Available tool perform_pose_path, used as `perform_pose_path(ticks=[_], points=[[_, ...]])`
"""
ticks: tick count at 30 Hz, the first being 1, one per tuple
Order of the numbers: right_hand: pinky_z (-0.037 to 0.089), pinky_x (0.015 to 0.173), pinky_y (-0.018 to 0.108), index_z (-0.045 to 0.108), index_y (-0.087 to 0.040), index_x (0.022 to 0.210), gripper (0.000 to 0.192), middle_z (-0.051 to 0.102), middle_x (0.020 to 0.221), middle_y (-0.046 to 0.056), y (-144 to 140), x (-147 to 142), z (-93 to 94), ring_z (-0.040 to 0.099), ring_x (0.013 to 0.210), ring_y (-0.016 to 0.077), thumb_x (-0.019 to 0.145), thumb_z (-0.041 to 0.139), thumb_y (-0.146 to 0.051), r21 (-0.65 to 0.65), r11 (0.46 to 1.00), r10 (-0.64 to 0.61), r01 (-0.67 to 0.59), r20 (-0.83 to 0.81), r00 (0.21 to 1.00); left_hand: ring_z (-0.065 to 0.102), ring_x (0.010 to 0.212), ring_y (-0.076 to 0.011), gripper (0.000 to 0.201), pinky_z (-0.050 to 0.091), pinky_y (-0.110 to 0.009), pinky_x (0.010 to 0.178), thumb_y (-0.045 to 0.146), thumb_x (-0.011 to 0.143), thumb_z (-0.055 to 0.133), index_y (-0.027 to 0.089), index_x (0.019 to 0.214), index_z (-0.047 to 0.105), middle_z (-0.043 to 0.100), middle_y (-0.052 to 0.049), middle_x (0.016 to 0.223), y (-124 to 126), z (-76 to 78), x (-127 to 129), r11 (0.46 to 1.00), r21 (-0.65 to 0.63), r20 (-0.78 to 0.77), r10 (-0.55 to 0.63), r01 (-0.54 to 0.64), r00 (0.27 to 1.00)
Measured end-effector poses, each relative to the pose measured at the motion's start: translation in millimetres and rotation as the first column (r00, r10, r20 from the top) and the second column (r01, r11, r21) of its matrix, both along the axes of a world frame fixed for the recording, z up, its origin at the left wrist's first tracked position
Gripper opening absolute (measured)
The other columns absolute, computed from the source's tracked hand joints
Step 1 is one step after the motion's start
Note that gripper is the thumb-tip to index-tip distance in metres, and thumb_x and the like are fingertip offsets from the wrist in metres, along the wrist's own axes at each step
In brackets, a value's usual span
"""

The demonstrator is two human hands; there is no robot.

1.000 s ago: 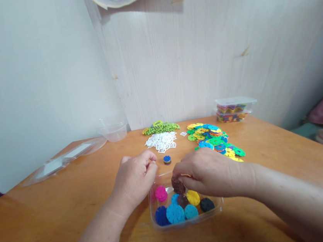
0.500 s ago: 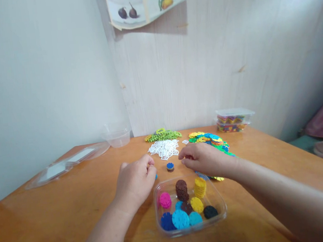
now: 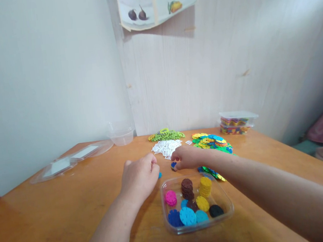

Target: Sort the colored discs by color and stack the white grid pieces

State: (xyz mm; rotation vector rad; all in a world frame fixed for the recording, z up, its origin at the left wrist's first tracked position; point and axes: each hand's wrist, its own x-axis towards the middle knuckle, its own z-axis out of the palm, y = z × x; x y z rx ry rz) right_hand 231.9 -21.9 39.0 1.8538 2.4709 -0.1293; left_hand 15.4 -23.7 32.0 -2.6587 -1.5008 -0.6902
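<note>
The right hand [image 3: 186, 157] is reaching across the wooden table [image 3: 73, 216] and its fingertips are closing on a small blue disc stack [image 3: 173, 166] that is sitting on the tabletop just behind the clear tray [image 3: 228, 206]. The left hand [image 3: 140, 176] is resting curled beside the tray's far left corner, fingers pinched on a small blue piece [image 3: 160, 174] that is only partly showing. Inside the tray, stacks are standing sorted by colour — pink, brown, yellow, blue, light blue and black. Further back, a white pile [image 3: 166, 147], a green pile [image 3: 166, 136] and a mixed-colour pile [image 3: 210, 142] are lying on the table — a lidded box [image 3: 237, 121] is standing near the wall.
</note>
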Motion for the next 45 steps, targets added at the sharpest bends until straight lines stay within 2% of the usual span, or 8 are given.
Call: perform_pose_path(ticks=[9, 14, 17, 21, 23, 28, 37, 45], points=[[0.040, 0.063, 0.025, 0.072, -0.021, 0.099, 0.032, 0.072, 0.099, 0.006, -3, -2, 2.2, 0.063, 0.084, 0.0204, 0.073, 0.065, -0.038, 0.040, 0.999, 0.015, -0.014, -0.027, 1.000, 0.056, 0.062, -0.0180, 0.017, 0.028, -0.031, 0.069, 0.028, 0.085, 0.042, 0.026, 0.085, 0.059, 0.066, 0.001, 0.068, -1, -0.7, 0, 1.000, 0.005, -0.023, -0.011, 0.011, 1.000], [0.038, 0.059, 0.023, 0.066, -0.019, 0.096, 0.028, 0.068, 0.087, 0.002, -22, -6, 21.1, 0.058, 0.074, 0.0155, 0.070, 0.065, -0.029, 0.085, 0.996, 0.026, -0.007, -0.215, 0.976, 0.058, 0.065, -0.0192, 0.018, 0.029, -0.031, 0.070, 0.029, 0.086, 0.043, 0.026, 0.086, 0.061, 0.068, 0.000, 0.071, -1, -1.6, 0, 1.000, 0.016, -0.023, -0.002, 0.003, 1.000], [0.038, 0.059, 0.022, 0.065, -0.020, 0.095, 0.024, 0.065, 0.083, 0.000, -45, -14, 38.2, 0.056, 0.072, 0.0135, 0.072, 0.063, -0.027, 0.027, 0.993, 0.114, -0.111, -0.311, 0.943, 0.059, 0.068, -0.0195, 0.019, 0.029, -0.031, 0.071, 0.029, 0.086, 0.044, 0.026, 0.088, 0.062, 0.069, 0.000, 0.072, -1, -1.9, 1, 1.000, -0.001, -0.027, -0.001, 0.001, 1.000], [0.040, 0.057, 0.020, 0.064, -0.022, 0.099, 0.029, 0.065, 0.083, -0.001, -73, -29, 50.3, 0.058, 0.071, 0.0125, 0.072, 0.066, -0.031, -0.216, 0.949, 0.126, -0.230, -0.410, 0.903, 0.059, 0.069, -0.0193, 0.020, 0.030, -0.031, 0.071, 0.029, 0.087, 0.043, 0.026, 0.086, 0.063, 0.069, 0.000, 0.073, -2, -0.9, 2, 1.000, -0.022, -0.028, 0.002, -0.002, 1.000], [0.040, 0.054, 0.019, 0.065, -0.023, 0.100, 0.031, 0.065, 0.083, -0.001, -80, -36, 49.6, 0.058, 0.069, 0.0123, 0.071, 0.067, -0.033, -0.277, 0.924, 0.134, -0.264, -0.411, 0.901, 0.059, 0.068, -0.0191, 0.021, 0.030, -0.031, 0.071, 0.028, 0.087, 0.042, 0.025, 0.083, 0.062, 0.069, 0.000, 0.073, -2, -0.2, 2, 1.000, -0.023, -0.026, 0.004, -0.004, 1.000], [0.039, 0.050, 0.018, 0.065, -0.023, 0.102, 0.032, 0.065, 0.083, -0.001, -80, -48, 42.7, 0.057, 0.065, 0.0115, 0.072, 0.067, -0.035, -0.317, 0.903, 0.163, -0.290, -0.372, 0.914, 0.059, 0.069, -0.0184, 0.020, 0.031, -0.032, 0.072, 0.026, 0.085, 0.043, 0.025, 0.083, 0.063, 0.070, 0.000, 0.074, -3, 0.8, 4, 0.999, -0.044, -0.021, 0.015, -0.016, 1.000], [0.042, 0.052, 0.018, 0.065, -0.022, 0.104, 0.035, 0.066, 0.085, -0.001, -75, -49, 41.1, 0.059, 0.069, 0.0121, 0.073, 0.068, -0.038, -0.395, 0.859, 0.163, -0.325, -0.392, 0.906, 0.058, 0.069, -0.0192, 0.020, 0.029, -0.032, 0.072, 0.027, 0.087, 0.043, 0.026, 0.084, 0.063, 0.070, 0.001, 0.076, 1, -3.8, 1, 1.000, 0.012, -0.002, -0.009, 0.009, 1.000], [0.043, 0.054, 0.018, 0.065, -0.021, 0.104, 0.035, 0.066, 0.086, 0.001, -75, -49, 39.7, 0.059, 0.070, 0.0116, 0.075, 0.067, -0.040, -0.413, 0.860, 0.123, -0.302, -0.406, 0.906, 0.058, 0.070, -0.0181, 0.019, 0.029, -0.031, 0.072, 0.027, 0.087, 0.043, 0.025, 0.087, 0.062, 0.071, -0.001, 0.079, 0, -3.2, 1, 1.000, -0.022, 0.005, -0.005, 0.005, 1.000]])
